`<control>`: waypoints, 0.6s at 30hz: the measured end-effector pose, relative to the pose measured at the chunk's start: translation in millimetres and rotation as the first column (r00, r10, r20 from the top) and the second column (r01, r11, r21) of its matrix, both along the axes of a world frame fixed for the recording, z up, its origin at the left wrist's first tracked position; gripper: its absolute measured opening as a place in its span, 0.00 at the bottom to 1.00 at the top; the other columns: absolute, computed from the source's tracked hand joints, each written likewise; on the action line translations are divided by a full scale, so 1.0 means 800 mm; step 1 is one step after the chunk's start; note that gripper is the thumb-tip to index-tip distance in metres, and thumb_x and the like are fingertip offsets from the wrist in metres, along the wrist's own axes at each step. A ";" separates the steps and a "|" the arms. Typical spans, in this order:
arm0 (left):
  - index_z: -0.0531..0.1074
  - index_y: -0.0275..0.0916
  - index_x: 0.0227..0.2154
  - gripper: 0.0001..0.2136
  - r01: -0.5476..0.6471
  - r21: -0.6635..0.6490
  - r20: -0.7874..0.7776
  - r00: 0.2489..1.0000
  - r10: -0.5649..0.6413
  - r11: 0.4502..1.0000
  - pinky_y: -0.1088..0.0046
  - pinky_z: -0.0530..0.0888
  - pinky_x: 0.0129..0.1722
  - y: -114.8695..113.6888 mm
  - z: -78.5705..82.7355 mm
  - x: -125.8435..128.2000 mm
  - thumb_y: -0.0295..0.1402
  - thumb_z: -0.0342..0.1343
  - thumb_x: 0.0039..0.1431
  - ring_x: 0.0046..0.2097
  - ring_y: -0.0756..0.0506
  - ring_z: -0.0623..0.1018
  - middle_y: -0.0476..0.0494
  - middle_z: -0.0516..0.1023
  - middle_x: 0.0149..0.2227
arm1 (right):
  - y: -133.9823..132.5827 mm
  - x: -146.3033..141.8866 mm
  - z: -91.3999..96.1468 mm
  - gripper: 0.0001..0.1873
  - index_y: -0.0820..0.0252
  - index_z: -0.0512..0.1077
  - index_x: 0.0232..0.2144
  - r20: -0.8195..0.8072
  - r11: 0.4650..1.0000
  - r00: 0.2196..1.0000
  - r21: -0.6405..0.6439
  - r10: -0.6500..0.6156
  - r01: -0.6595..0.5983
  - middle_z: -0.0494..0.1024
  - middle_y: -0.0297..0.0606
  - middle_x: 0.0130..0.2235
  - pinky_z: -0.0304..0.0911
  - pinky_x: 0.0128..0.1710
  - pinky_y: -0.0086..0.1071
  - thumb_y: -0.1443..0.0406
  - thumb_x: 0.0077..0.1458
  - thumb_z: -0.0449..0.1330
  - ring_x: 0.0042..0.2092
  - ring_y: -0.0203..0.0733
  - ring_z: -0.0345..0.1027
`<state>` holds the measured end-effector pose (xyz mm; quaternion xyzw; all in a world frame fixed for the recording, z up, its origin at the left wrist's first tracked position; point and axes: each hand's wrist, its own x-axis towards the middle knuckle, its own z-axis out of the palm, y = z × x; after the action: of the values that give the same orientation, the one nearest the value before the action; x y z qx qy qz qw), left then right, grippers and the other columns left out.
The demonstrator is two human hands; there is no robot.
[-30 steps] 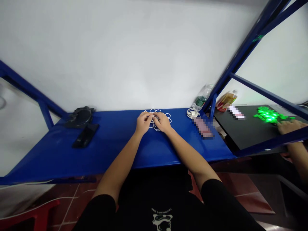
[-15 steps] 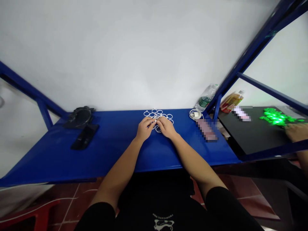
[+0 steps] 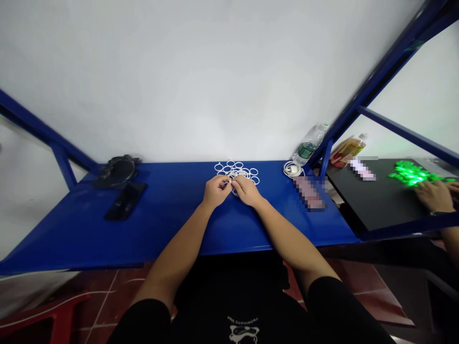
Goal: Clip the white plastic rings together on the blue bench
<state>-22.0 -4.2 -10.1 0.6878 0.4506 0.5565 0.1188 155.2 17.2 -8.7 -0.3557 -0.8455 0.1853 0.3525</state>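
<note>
Several thin white rings (image 3: 227, 169) lie spread over the blue table (image 3: 172, 205), close to the wall. At their near edge my left hand (image 3: 215, 191) and my right hand (image 3: 246, 189) meet fingertip to fingertip. My left thumb and fingers pinch a small white piece, which looks like part of one of these rings. The right thumb and index finger close on the same white piece from the other side. My fingers cover most of it, along with some of the rings beneath.
A coiled white cable with charger (image 3: 293, 169), a water bottle (image 3: 311, 145) and a blurred-out flat object (image 3: 309, 193) are at right. A dark phone-like slab (image 3: 125, 201) and black bundle (image 3: 120, 170) lie left. Another person's hand (image 3: 434, 195) touches glowing green pieces (image 3: 412, 174).
My fingertips have shifted slightly and my left fingers are more curled around the white piece. At the right, the other person's hands have moved further into view over the green pieces.
</note>
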 end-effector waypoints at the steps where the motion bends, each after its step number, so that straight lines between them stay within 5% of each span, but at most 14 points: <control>1: 0.78 0.39 0.31 0.03 -0.001 -0.014 0.006 1.000 0.001 1.000 0.76 0.71 0.28 -0.001 0.001 -0.001 0.28 0.60 0.55 0.24 0.54 0.71 0.49 0.80 0.31 | -0.001 -0.001 0.001 0.25 0.57 0.73 0.41 0.015 1.000 1.000 0.003 0.007 -0.007 0.76 0.41 0.37 0.64 0.42 0.36 0.51 0.76 0.41 0.39 0.44 0.69; 10: 0.73 0.39 0.25 0.03 0.099 -0.085 0.143 0.986 -0.086 0.991 0.76 0.69 0.28 0.008 -0.002 -0.008 0.27 0.56 0.52 0.26 0.52 0.71 0.50 0.77 0.28 | -0.008 -0.009 0.008 0.24 0.57 0.73 0.40 0.106 0.995 0.993 0.068 0.059 -0.067 0.76 0.41 0.37 0.63 0.43 0.36 0.54 0.76 0.42 0.41 0.45 0.68; 18: 0.79 0.39 0.39 0.07 0.028 -0.021 -0.003 1.000 -0.028 0.999 0.75 0.71 0.30 0.003 -0.006 -0.001 0.33 0.59 0.60 0.25 0.53 0.69 0.48 0.79 0.34 | -0.008 -0.007 0.010 0.19 0.57 0.75 0.41 0.009 0.995 0.996 0.024 -0.093 0.092 0.78 0.41 0.39 0.64 0.43 0.35 0.56 0.75 0.47 0.41 0.44 0.70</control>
<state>-22.7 -2.0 -14.8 0.6937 0.4470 0.5488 0.1330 149.8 10.4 -0.4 -0.3912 -0.8320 0.1569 0.3606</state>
